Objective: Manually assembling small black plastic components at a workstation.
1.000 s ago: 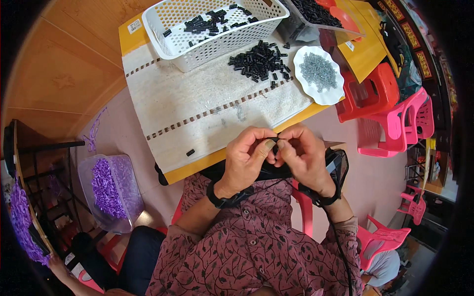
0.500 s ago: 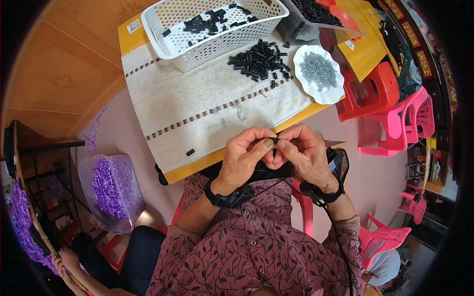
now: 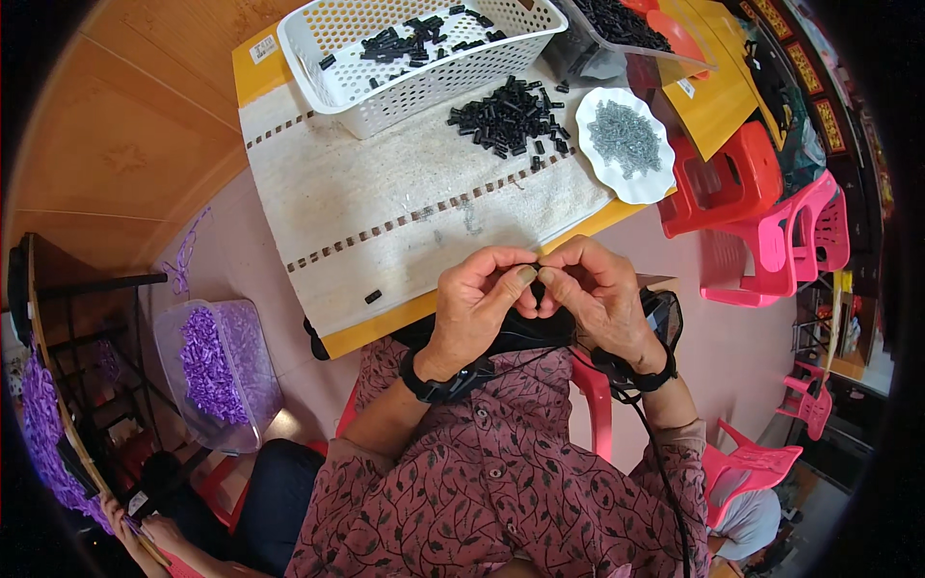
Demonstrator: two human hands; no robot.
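Observation:
My left hand [image 3: 474,306] and my right hand [image 3: 599,301] meet just off the table's near edge, thumbs and forefingertips closed in a pinch. Between them is a small black piece [image 3: 538,274], mostly covered by the fingers; it resembles the short black tubes on the table. A single black tube [image 3: 373,297] lies by itself to the left of my hands. Farther back is a loose pile of black tubes [image 3: 511,118]. Beside that pile, a white scalloped plate [image 3: 663,183] holds many small clear pieces.
A white perforated basket [image 3: 424,96] with black tubes stands at the back of the cloth-covered table [image 3: 337,193]. Behind the plate is a clear bin [image 3: 617,60] of black pieces. A tub of purple pieces [image 3: 217,371] sits on the floor at left, near another person's hands [image 3: 145,530].
My fingertips have shifted slightly around the small black piece, with the thumbs a little higher. At lower left, the other person's hands have moved.

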